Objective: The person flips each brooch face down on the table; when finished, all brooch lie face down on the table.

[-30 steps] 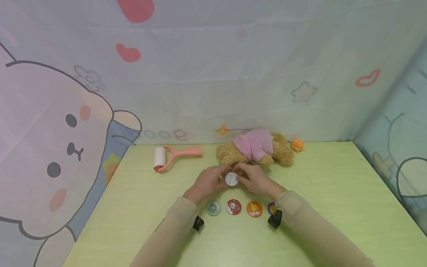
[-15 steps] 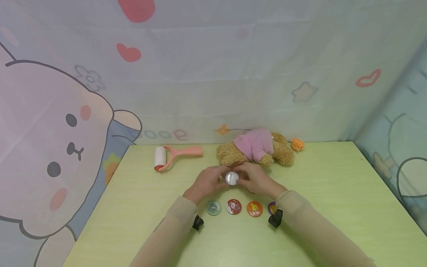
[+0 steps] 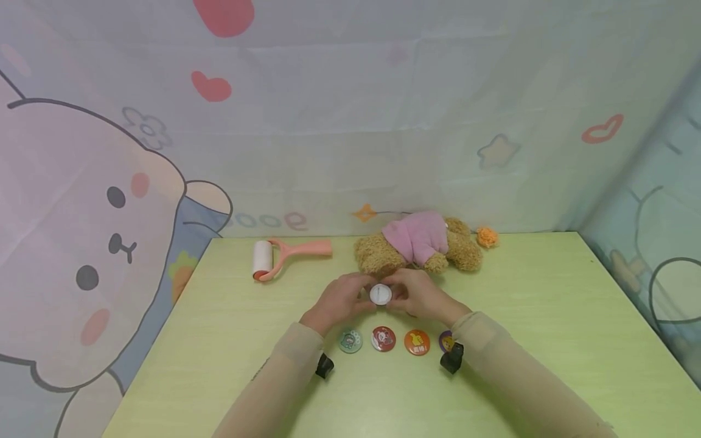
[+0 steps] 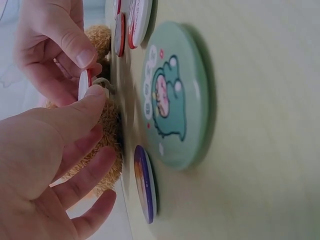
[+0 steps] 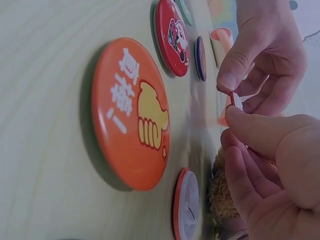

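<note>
A pin badge (image 3: 380,294) with a white back and a red rim is held between both hands, its back facing up in the head view. My left hand (image 3: 342,299) pinches its left edge with thumb and fingertips. From the other side my right hand (image 3: 420,296) pinches the right edge. In the left wrist view the badge (image 4: 85,85) appears nearly edge-on between the two thumbs. Nearer me lie a green badge (image 3: 350,341), a red badge (image 3: 383,339), an orange badge (image 3: 417,342) and a purple badge (image 3: 446,340), partly covered by the right wrist.
A plush bear (image 3: 416,240) in a pink top lies just beyond the hands, with an orange flower-like piece (image 3: 487,237) beside it. A lint roller (image 3: 290,250) lies at back left. In the right wrist view, another badge (image 5: 187,205) lies pin side up.
The held badge has tilted slightly, and my right fingers have shifted on its edge. Both arms and the badges on the table stay where they were.
</note>
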Demonstrator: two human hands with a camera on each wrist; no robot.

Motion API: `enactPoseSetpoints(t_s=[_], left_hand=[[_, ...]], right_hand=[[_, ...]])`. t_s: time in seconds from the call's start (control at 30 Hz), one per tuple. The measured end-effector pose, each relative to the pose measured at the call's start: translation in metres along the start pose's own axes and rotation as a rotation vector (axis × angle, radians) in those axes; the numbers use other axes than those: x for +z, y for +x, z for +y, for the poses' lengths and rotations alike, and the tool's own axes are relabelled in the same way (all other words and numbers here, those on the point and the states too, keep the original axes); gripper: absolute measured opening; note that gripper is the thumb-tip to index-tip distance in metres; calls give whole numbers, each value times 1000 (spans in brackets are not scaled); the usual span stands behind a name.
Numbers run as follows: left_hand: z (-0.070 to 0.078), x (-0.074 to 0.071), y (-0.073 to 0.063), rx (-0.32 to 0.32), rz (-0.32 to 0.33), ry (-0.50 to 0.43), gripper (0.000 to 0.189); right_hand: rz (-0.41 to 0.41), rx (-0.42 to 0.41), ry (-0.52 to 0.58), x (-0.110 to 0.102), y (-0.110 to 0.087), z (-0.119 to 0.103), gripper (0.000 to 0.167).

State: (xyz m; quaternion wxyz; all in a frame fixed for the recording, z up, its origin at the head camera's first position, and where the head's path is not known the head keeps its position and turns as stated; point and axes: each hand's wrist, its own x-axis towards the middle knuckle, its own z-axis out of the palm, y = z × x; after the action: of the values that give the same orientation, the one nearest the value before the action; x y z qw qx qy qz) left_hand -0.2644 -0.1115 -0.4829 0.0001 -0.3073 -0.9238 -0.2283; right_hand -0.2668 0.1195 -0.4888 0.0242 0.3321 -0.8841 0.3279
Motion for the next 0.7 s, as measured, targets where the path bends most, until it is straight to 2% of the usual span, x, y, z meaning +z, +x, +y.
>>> enactPoseSetpoints(t_s=[0.23,0.47,0.7], left_hand=[[-1,1,0,1,0,-20,36],[-1,1,0,17,5,3,35],[-2,2,1,9,-7,16,35]], right_hand=[[-23,11,-6,0,0,1,40],[-15,-37,-76,2,1,5,39],[-45,-19,-56,6,4,7,36]])
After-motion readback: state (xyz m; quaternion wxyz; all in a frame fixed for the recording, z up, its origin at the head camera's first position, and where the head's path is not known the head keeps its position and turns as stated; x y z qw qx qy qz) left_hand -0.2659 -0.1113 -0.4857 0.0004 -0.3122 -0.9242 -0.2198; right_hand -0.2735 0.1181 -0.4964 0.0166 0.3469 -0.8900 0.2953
